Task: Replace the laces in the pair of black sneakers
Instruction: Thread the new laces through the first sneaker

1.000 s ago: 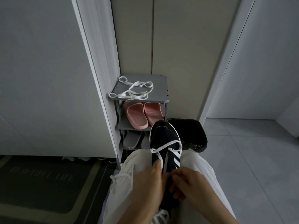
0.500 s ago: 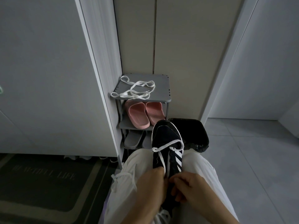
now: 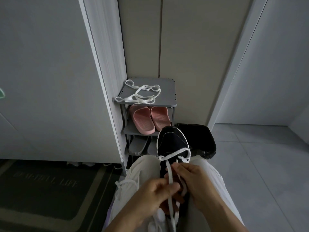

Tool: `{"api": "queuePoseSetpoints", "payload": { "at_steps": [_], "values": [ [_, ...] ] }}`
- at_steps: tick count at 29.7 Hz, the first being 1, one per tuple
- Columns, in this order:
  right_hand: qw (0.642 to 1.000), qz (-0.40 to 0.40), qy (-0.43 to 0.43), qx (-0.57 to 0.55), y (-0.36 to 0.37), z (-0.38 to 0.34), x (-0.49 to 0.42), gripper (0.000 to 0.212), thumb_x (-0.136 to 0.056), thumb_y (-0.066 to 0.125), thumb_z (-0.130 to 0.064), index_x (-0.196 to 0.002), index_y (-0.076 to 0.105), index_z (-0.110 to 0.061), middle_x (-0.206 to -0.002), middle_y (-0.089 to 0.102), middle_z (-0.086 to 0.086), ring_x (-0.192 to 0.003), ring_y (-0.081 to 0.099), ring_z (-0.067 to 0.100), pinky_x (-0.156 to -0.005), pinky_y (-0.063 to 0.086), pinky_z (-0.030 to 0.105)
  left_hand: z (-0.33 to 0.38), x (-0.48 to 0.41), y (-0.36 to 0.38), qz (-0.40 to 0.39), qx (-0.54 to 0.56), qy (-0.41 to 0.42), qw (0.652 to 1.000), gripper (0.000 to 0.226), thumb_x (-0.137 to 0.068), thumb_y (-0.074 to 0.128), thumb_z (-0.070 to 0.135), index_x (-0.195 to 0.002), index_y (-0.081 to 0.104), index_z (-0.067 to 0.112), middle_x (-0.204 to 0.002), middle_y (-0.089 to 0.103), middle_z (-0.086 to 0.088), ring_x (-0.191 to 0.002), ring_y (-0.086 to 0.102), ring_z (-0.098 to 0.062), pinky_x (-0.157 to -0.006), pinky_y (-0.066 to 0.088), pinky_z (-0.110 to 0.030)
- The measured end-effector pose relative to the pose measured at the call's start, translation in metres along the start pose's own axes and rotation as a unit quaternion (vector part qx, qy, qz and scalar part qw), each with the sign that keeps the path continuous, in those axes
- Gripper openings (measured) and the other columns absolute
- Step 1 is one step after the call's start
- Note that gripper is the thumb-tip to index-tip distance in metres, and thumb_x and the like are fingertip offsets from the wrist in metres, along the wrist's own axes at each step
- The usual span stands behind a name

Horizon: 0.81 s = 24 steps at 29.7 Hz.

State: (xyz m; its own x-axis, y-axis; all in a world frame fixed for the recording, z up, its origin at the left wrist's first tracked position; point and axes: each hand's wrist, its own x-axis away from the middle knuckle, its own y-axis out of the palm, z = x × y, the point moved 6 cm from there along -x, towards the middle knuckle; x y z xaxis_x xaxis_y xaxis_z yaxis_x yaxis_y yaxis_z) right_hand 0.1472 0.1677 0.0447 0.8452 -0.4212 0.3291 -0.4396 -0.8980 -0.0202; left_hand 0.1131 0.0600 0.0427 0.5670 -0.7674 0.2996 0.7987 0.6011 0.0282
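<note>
Hallway floor (image 3: 260, 173); curled hands (image 3: 150, 196) (image 3: 199, 186) on lace (image 3: 169, 172)

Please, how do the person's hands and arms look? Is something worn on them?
The left hand and right hand are bare: no gloves, and no ring shows. The left forearm and right forearm are bare too, down to the picture's edge; no sleeve, watch or bracelet is visible. Dim light could hide small details.

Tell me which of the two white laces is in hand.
The threaded lace on the black sneaker in the lap: the left hand pinches its strand. The other lace lies loose on top of the grey rack, untouched.
</note>
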Motion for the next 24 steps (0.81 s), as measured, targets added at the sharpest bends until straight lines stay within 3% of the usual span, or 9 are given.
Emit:
{"api": "queuePoseSetpoints", "payload": {
  "at_steps": [2, 5, 7, 10, 13, 17, 20, 22, 24],
  "values": [
    [0.998, -0.028, 0.005, -0.049, 0.0, 0.003, 0.003, 0.032, -0.093, 0.053, -0.018, -0.073, 0.065, 0.005, -0.064, 0.055, 0.021, -0.055, 0.049, 0.029, -0.052, 0.042, 0.034, 0.0, -0.001, -0.005, 0.052, 0.028, -0.019, 0.998, 0.052, -0.08, 0.047, 0.05, -0.092, 0.072, 0.006, -0.086, 0.074, -0.008, -0.079, 0.071, -0.019, -0.066, 0.054, -0.019],
    [0.995, -0.051, -0.011, -0.089, -0.003, 0.002, 0.007, 0.03, -0.094, 0.049, -0.012, -0.081, 0.068, 0.008, -0.067, 0.056, 0.024, -0.056, 0.05, 0.028, -0.05, 0.047, 0.032, 0.0, -0.01, -0.006, 0.107, 0.056, -0.038, 0.992, 0.056, -0.082, 0.045, 0.055, -0.079, 0.075, 0.007, -0.077, 0.073, -0.012, -0.073, 0.071, -0.024, -0.069, 0.057, -0.029],
    [0.994, -0.062, -0.029, -0.09, -0.005, 0.0, 0.009, 0.031, -0.095, 0.046, -0.011, -0.083, 0.066, 0.011, -0.065, 0.053, 0.026, -0.055, 0.049, 0.029, -0.052, 0.048, 0.033, 0.002, -0.016, -0.005, 0.127, 0.052, -0.039, 0.99, 0.053, -0.086, 0.048, 0.052, -0.077, 0.074, 0.006, -0.07, 0.072, -0.013, -0.064, 0.068, -0.022, -0.06, 0.055, -0.027],
    [0.99, -0.008, -0.106, 0.089, -0.012, 0.0, 0.016, 0.029, -0.095, 0.05, -0.011, -0.074, 0.069, -0.003, -0.063, 0.064, 0.016, -0.059, 0.061, 0.027, -0.067, 0.055, 0.038, 0.001, -0.021, -0.002, 0.154, 0.051, -0.037, 0.986, 0.048, -0.089, 0.052, 0.044, -0.068, 0.07, 0.004, -0.057, 0.065, -0.009, -0.051, 0.061, -0.015, -0.049, 0.047, -0.02],
    [0.972, 0.042, -0.132, 0.188, -0.021, 0.006, 0.026, 0.029, -0.091, 0.055, -0.009, -0.065, 0.066, -0.018, -0.062, 0.066, -0.004, -0.054, 0.06, 0.005, -0.058, 0.049, 0.016, -0.001, -0.021, -0.008, 0.193, 0.025, -0.012, 0.981, 0.041, -0.09, 0.055, 0.036, -0.059, 0.058, 0.01, -0.053, 0.054, -0.005, -0.051, 0.052, -0.012, -0.05, 0.042, -0.016],
    [0.969, 0.003, -0.131, 0.207, -0.017, 0.009, 0.029, 0.037, -0.086, 0.059, -0.009, -0.052, 0.061, -0.024, -0.063, 0.06, -0.011, -0.064, 0.056, 0.0, -0.062, 0.039, 0.009, -0.004, -0.019, -0.009, 0.159, 0.016, 0.013, 0.987, 0.041, -0.09, 0.055, 0.029, -0.051, 0.053, 0.018, -0.05, 0.047, -0.001, -0.052, 0.046, -0.01, -0.057, 0.039, -0.019],
    [0.962, -0.027, -0.155, 0.223, -0.007, 0.014, 0.028, 0.021, -0.067, 0.054, -0.04, -0.047, 0.058, -0.037, -0.085, 0.058, -0.014, -0.075, 0.058, 0.002, -0.068, 0.041, 0.013, -0.008, -0.009, -0.003, 0.105, -0.058, 0.047, 0.992, 0.035, -0.089, 0.058, 0.025, -0.056, 0.05, 0.017, -0.057, 0.045, 0.006, -0.057, 0.041, -0.006, -0.059, 0.035, -0.018],
    [0.964, -0.04, -0.154, 0.211, -0.009, 0.019, 0.026, 0.02, -0.061, 0.049, -0.043, -0.045, 0.058, -0.036, -0.093, 0.058, -0.017, -0.082, 0.06, 0.004, -0.073, 0.045, 0.02, -0.013, -0.002, -0.003, 0.076, -0.072, 0.066, 0.992, 0.028, -0.087, 0.058, 0.021, -0.061, 0.055, 0.012, -0.069, 0.052, 0.011, -0.063, 0.047, 0.0, -0.064, 0.038, -0.015],
    [0.974, -0.042, -0.144, 0.171, -0.014, 0.019, 0.024, 0.021, -0.059, 0.048, -0.039, -0.042, 0.056, -0.03, -0.098, 0.062, -0.015, -0.089, 0.062, 0.005, -0.076, 0.048, 0.021, -0.018, 0.003, -0.004, 0.048, -0.085, 0.075, 0.992, 0.026, -0.076, 0.06, 0.031, -0.068, 0.061, 0.006, -0.084, 0.056, 0.015, -0.072, 0.053, 0.0, -0.068, 0.041, -0.014]
  ]
}}
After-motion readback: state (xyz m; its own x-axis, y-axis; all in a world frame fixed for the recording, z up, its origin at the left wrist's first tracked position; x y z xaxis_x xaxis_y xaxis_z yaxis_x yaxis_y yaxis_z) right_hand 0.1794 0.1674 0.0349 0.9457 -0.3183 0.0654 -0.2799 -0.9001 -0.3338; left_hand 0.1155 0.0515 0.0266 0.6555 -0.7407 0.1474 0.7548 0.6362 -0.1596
